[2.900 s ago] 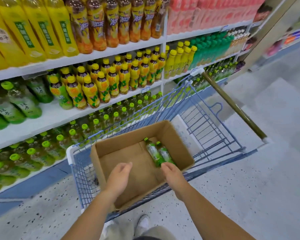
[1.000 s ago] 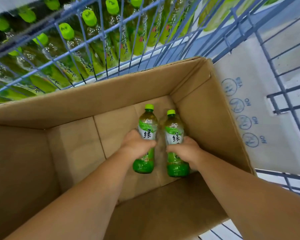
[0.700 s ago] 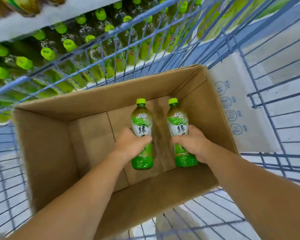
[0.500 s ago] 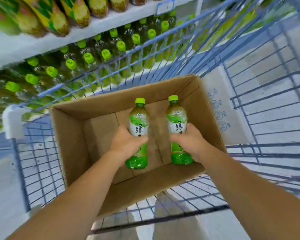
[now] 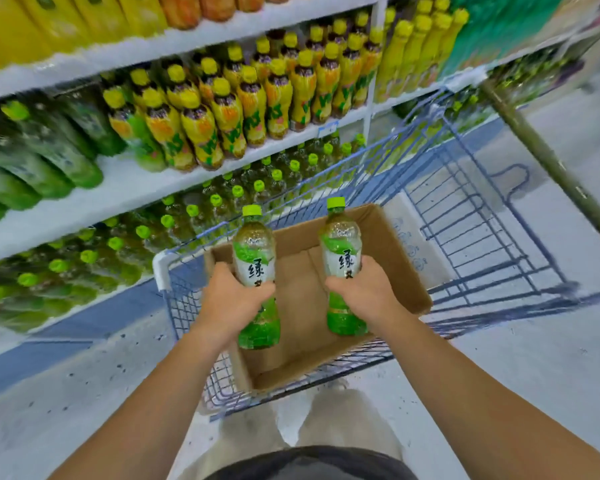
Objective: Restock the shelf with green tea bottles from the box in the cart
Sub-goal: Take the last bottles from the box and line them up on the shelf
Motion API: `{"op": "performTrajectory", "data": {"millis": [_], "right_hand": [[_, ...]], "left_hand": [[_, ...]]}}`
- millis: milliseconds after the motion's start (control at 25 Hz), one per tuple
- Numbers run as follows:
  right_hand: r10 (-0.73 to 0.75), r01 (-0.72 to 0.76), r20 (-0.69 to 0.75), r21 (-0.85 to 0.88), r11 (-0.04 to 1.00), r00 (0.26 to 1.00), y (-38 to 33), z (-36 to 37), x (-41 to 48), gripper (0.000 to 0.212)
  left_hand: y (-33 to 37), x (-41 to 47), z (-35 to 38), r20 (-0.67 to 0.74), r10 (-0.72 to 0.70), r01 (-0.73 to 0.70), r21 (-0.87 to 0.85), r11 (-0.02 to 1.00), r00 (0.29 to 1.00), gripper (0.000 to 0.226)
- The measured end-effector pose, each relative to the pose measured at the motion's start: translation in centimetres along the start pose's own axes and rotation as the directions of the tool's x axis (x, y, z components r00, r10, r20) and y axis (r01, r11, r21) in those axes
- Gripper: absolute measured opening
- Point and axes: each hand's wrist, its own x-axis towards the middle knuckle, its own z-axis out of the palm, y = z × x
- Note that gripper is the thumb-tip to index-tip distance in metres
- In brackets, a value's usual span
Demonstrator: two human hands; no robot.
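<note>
My left hand [image 5: 234, 299] grips one green tea bottle [image 5: 255, 258] around its middle. My right hand [image 5: 364, 292] grips a second green tea bottle [image 5: 342, 247] the same way. Both bottles are upright, with green caps and white-green labels, held above the open cardboard box [image 5: 399, 258]. Where its floor shows, the box holds nothing; it sits at the near end of the blue wire cart [image 5: 471, 216]. The low shelf [image 5: 94, 209] on the left carries rows of green-capped tea bottles [image 5: 215, 202] beneath it.
Yellow-capped drink bottles [image 5: 257, 98] fill the shelf above, and larger green bottles [image 5: 42, 157] lie to the far left. The cart's handle bar [image 5: 548, 161] runs along the right. Grey speckled floor surrounds the cart, and my legs are below.
Both hands closed on the two bottles lying in the box, stood them upright and lifted them out. My view has pulled back and up, bringing the shelves into sight.
</note>
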Motion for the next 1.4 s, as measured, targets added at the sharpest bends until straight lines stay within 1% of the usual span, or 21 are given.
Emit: {"op": "performTrajectory", "data": {"millis": [120,240,440,640,840,1000,1160,1240,1400], "right_hand": [[-0.059,0.060,-0.020,0.045,0.997,0.998,-2.6,1.7,-4.7,0.039],[-0.153,0.153,-0.004,0.065,0.986,0.988,-5.2,3.4,-8.3,0.035],[-0.319,0.312,0.108,0.076,0.947,0.942,-9.6,6.5,-12.6,0.036],[-0.411,0.401,0.201,0.089,0.912,0.889,-12.4,10.2,-16.9,0.034],[-0.490,0.486,0.229,0.080,0.871,0.841,-14.8,14.4,-20.8,0.035],[-0.496,0.500,0.236,0.047,0.865,0.836,-16.6,19.6,-22.1,0.036],[-0.490,0.493,0.183,0.033,0.869,0.852,-18.5,26.3,-22.3,0.034],[-0.484,0.483,0.152,0.042,0.874,0.862,-19.1,29.6,-21.2,0.034],[-0.475,0.471,0.087,0.071,0.879,0.875,-19.0,34.7,-16.2,0.033]], "left_hand": [[0.3,-3.2,-4.8,-0.009,0.080,-0.080,-0.039,0.996,0.997,0.055],[0.1,-5.8,-8.8,-0.055,0.118,-0.122,-0.081,0.989,0.991,0.060],[-1.1,-9.5,-14.2,-0.240,0.152,-0.179,-0.093,0.979,0.959,0.048],[-1.9,-13.5,-19.0,-0.321,0.188,-0.205,-0.020,0.979,0.928,0.053],[-3.0,-15.6,-24.4,-0.386,0.216,-0.254,-0.048,0.966,0.897,0.053],[-4.9,-14.7,-29.5,-0.389,0.250,-0.297,-0.063,0.953,0.886,0.052],[-7.4,-11.4,-35.4,-0.343,0.273,-0.299,-0.025,0.954,0.899,0.051],[-8.7,-8.6,-37.6,-0.319,0.290,-0.307,-0.004,0.952,0.902,0.053],[-10.3,-1.4,-39.8,-0.326,0.339,-0.341,0.054,0.939,0.883,0.052]]}}
